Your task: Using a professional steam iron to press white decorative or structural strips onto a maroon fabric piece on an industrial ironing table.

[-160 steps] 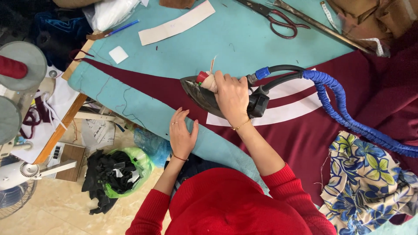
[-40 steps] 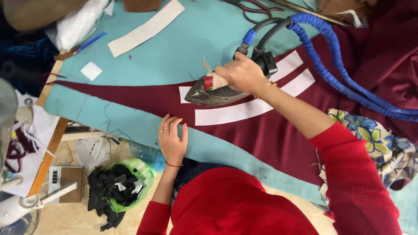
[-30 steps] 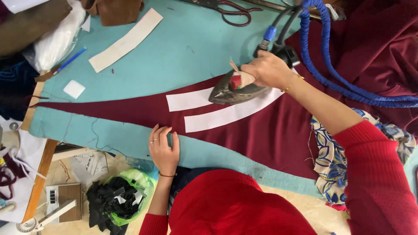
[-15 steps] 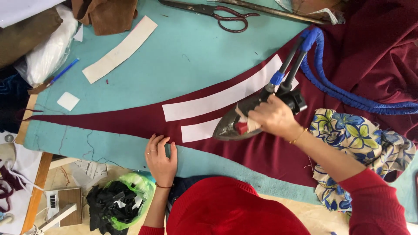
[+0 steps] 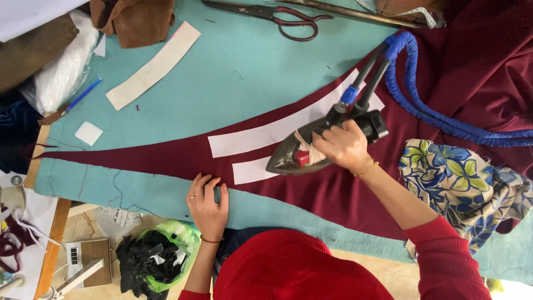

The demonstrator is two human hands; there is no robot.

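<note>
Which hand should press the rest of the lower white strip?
Right hand: it already grips the iron on that strip. Left hand lies flat on the maroon fabric edge.

the right hand point(image 5: 345, 147) holds the handle of a dark iron point(image 5: 311, 150). the iron sits on the lower white strip point(image 5: 251, 170), on a long dark red cloth point(image 5: 333, 194). the left hand point(image 5: 207, 201) lies flat at the cloth's near edge. a blue cord point(image 5: 427, 114) runs from the iron. scissors point(image 5: 277, 14) lie far up on the blue-green table point(image 5: 244, 66).
</note>
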